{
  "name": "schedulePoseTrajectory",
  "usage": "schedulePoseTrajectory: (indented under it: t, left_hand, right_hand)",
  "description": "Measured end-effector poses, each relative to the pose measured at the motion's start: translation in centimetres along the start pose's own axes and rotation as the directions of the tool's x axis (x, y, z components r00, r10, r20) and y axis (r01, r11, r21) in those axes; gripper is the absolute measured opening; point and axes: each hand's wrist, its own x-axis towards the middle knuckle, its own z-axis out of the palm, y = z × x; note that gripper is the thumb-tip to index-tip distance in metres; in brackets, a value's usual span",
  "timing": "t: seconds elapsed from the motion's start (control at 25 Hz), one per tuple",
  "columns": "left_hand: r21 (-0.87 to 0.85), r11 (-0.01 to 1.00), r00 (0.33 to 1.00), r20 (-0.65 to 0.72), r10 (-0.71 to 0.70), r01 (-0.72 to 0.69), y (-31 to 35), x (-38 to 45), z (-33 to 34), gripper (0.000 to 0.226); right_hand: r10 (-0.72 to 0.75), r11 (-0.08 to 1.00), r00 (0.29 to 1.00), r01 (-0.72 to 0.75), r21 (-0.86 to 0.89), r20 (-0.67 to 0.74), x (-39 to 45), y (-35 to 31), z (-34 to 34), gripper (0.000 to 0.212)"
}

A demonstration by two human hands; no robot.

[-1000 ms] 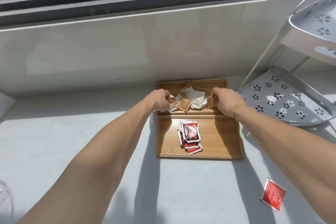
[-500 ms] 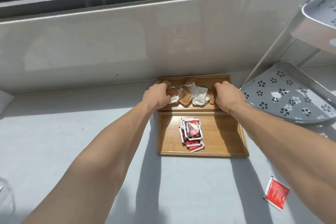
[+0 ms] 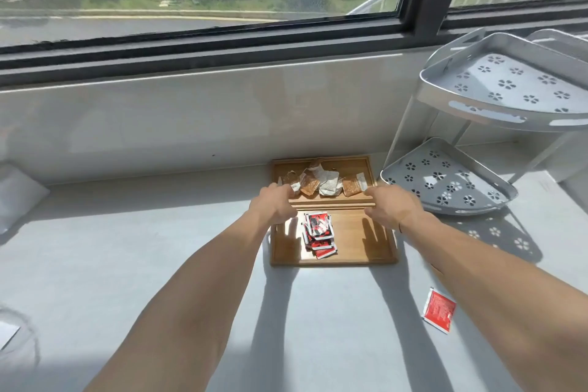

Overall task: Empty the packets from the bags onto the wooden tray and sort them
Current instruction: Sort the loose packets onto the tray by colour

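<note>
A wooden tray (image 3: pixel 366 248) with two compartments lies on the grey counter against the wall. Several brown and white packets (image 3: pixel 327 183) are spread in its far compartment. A stack of red packets (image 3: pixel 318 232) sits in the near compartment. My left hand (image 3: pixel 273 204) hovers at the tray's left edge by the divider, fingers loosely curled and holding nothing. My right hand (image 3: pixel 391 205) hovers at the right edge, fingers apart, just short of the rightmost brown packet (image 3: pixel 351 187). One red packet (image 3: pixel 439 310) lies alone on the counter, right of my right forearm.
A grey two-tier corner rack (image 3: pixel 477 197) with flower cut-outs stands right of the tray. A clear plastic bag (image 3: pixel 16 197) lies at the far left, another bag edge (image 3: pixel 9 334) at the lower left. The window sill wall rises behind the tray.
Both hands have let go of the brown packets and drawn back toward me. The packets now lie spread in the far compartment. The camera has tilted up, showing the window.
</note>
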Motion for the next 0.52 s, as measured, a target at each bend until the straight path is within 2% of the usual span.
schedulePoseTrajectory:
  t: [0.2, 0.4, 0.52]
  left_hand:
    - [0.027, 0.985, 0.980, 0.109, 0.169, -0.173, 3.7, -4.1, 1.2, 0.049]
    - [0.099, 0.954, 0.927, 0.284, 0.244, -0.282, 8.1, -6.7, 4.7, 0.051]
    - [0.162, 0.923, 0.896, 0.346, 0.278, -0.349, 11.2, -7.6, 6.8, 0.051]
  right_hand:
    - [0.035, 0.999, 0.979, -0.027, -0.041, 0.203, -7.0, 4.0, -0.2, 0.042]
    - [0.118, 0.993, 0.942, -0.119, -0.017, 0.316, -11.5, 9.5, 1.8, 0.034]
    - [0.141, 0.990, 0.927, -0.140, -0.029, 0.347, -14.0, 12.6, 2.2, 0.036]
